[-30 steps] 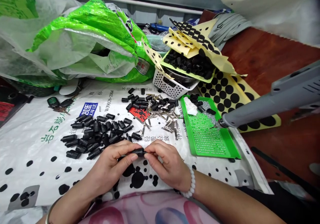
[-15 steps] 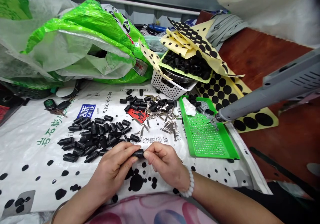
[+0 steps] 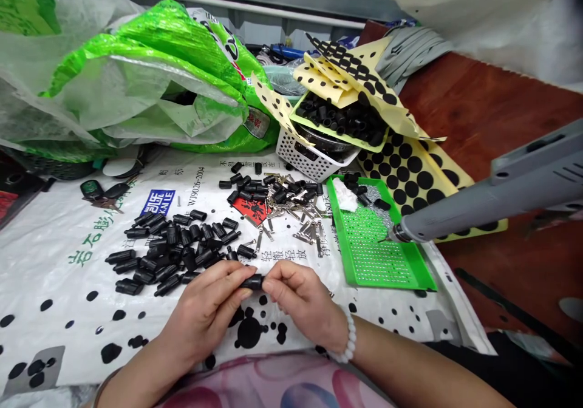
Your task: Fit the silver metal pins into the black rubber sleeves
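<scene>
Between my hands lies a short black plastic cylinder, held level above the white sheet. The thumb and fingers of my left hand are closed around its left part. My right hand is pinched against its right end, and whatever sits between those fingertips is hidden. Just beyond my left hand is a heap of similar black cylinders, some with a narrower tip. Farther back, small black sleeves lie mixed with thin metal strips.
A grey electric screwdriver hangs from the right, its bit over a green tray of small screws. Behind stand a white basket and yellow sticker sheets. A green plastic bag fills the back left, near some keys.
The hanging screwdriver has swung slightly down and toward me. My hands and the cylinder have hardly moved.
</scene>
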### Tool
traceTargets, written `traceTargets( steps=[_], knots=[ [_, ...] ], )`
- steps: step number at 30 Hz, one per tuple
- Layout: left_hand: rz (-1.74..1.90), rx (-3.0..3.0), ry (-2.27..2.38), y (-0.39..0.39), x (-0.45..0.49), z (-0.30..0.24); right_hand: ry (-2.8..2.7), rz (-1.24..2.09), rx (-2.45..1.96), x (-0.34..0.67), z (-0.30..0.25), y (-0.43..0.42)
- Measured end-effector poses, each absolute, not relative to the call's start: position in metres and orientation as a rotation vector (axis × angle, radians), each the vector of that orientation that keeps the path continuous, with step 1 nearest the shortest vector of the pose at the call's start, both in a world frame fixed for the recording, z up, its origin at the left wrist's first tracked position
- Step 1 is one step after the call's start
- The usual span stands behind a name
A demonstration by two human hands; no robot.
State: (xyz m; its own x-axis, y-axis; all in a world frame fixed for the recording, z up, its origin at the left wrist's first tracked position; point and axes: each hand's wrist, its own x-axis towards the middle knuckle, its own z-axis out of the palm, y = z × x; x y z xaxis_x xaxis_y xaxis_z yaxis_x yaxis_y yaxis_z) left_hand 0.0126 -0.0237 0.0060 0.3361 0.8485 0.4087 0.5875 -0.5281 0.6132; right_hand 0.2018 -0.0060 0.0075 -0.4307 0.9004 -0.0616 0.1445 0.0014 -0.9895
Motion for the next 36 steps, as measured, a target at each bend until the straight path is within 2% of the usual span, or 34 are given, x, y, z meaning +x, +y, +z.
traceTargets(
  steps=[5, 11, 16, 25, 30, 36],
  knots=[
    [0.882, 1.809, 1.243, -0.025, 0.013, 0.015, -2.082, 0.785, -0.912, 0.206, 0.009, -0.006],
    [0.729, 0.949, 1.038, -0.027, 0.014, 0.014, -2.286, 0.282, -0.685, 0.212, 0.008, -0.009],
    [0.556, 0.550, 0.837, -0.031, 0.016, 0.015, -2.382, 0.096, -0.457, 0.214, 0.013, -0.008],
    [0.745, 0.763, 1.030, -0.033, 0.017, 0.013, -2.268, 0.280, -0.699, 0.207, 0.002, -0.009],
    [0.837, 0.917, 1.159, -0.033, 0.018, 0.005, -2.072, 0.696, -0.817, 0.204, -0.001, -0.007],
    [0.919, 0.727, 0.965, -0.029, 0.023, 0.007, -1.886, 1.062, -0.913, 0.207, 0.010, 0.001]
  ],
)
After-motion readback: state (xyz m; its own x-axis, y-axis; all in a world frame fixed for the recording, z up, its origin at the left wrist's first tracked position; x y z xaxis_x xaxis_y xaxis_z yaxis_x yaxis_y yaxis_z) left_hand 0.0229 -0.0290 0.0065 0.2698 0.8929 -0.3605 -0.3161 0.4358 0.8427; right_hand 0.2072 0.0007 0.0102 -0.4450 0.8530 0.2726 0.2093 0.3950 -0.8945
